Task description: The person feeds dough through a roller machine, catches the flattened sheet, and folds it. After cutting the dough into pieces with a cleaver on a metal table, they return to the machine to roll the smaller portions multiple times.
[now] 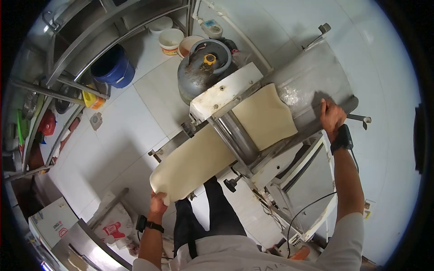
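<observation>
A long, pale sheet of dough (pixel 194 158) runs through the steel rollers (pixel 237 137) of a dough sheeter. Its rear part (pixel 264 117) lies on the machine's metal bed (pixel 312 72); the front part stretches out toward the lower left. My left hand (pixel 158 203) is closed on the dough's rounded near corner, thumb on top. At the right, my right hand (pixel 333 116) is over the long edge of the metal bed, apart from the dough. Its thumb stands away from the loosely bent fingers, and I see nothing in it. The fingers' undersides are hidden.
Behind the sheeter stands a grey gas cylinder (pixel 205 67) with a yellow valve. Plastic tubs (pixel 171 39) and a blue bucket (pixel 113 67) are on the tiled floor. Metal shelving (pixel 72 54) fills the left. A black knob (pixel 232 184) juts from the machine's near side; a cable (pixel 300 217) hangs below.
</observation>
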Available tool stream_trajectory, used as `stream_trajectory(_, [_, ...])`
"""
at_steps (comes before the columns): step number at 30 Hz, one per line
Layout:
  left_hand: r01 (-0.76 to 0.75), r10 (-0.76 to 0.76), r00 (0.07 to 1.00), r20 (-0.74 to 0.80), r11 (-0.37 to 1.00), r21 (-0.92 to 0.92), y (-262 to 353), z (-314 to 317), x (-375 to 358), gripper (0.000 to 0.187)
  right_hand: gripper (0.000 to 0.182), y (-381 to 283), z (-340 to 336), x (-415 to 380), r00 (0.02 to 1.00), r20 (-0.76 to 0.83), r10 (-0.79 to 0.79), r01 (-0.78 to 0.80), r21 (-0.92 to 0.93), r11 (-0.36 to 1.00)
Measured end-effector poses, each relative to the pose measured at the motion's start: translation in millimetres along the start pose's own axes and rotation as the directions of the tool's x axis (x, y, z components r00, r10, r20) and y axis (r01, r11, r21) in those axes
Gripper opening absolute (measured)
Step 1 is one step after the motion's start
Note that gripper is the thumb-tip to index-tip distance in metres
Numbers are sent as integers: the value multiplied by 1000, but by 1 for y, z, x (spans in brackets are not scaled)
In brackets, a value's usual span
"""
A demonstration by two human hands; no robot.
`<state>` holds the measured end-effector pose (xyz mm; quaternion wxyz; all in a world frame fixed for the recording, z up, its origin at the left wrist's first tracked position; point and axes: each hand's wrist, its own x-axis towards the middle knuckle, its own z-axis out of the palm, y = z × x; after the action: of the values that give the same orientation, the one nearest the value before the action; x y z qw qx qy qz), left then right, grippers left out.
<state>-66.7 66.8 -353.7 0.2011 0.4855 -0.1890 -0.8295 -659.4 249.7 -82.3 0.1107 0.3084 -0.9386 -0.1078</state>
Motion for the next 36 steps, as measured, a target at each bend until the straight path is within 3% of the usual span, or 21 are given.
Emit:
stream_trajectory(10, [10,-10,1000,-2,1000,-1,41,-25,-55,65,39,-1,2,-1,998,-56,12,-10,33,999])
stream_trajectory(13, [-10,9,999,-50,1000,-21,59,-22,-76,68,38,-3,-1,-1,999,-47,18,-16,39,999])
stream_trajectory(20, [-57,82,979,-185,989,133,70,-80,-112,62,39,-2,-1,0,1000,-19,24,-23,52,998])
stream_trajectory(23, [-56,79,962,-260,994,98,76,-103,-129,57,40,3,4,0,999,-42,7,-5,57,998])
stream_trajectory(26, [-83,122,957,-264,985,152,95,-82,-154,54,40,3,4,0,999,-34,15,-14,54,998])
stream_trajectory(30, [-81,97,961,-258,994,75,121,-47,-186,60,41,5,5,1,999,-39,9,-6,74,997])
stream_trajectory(31, [-127,145,974,-174,985,114,127,-42,-193,63,41,4,4,0,999,-43,10,-7,67,998])
stream_trajectory(36, [-94,118,970,-211,988,123,139,-110,-215,66,42,-1,-2,-4,998,-33,52,-49,84,995])
